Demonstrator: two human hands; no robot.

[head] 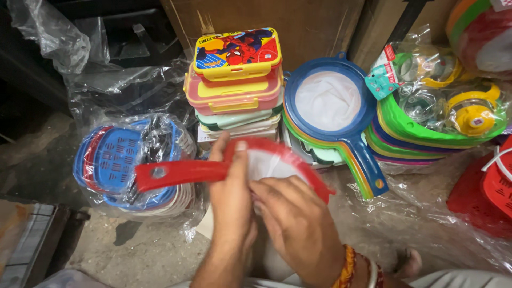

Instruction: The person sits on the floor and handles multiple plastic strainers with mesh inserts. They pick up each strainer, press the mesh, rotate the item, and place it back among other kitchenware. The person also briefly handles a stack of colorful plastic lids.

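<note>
A red plastic strainer point(184, 172) with white mesh is held in front of me, its handle pointing left. My left hand point(232, 194) grips the rim where the handle joins, thumb on top. My right hand point(296, 221), with thread bands at the wrist, presses its fingers onto the white mesh. Part of the strainer's bowl is hidden under both hands.
A stack of lunch boxes point(234, 80) stands behind. A nested pile of strainers topped by a blue one point(330, 101) leans at centre right. Bagged blue and red baskets point(125, 162) lie left, bagged bottles and green rims point(442, 106) right, and a red basket point(485, 192) at far right.
</note>
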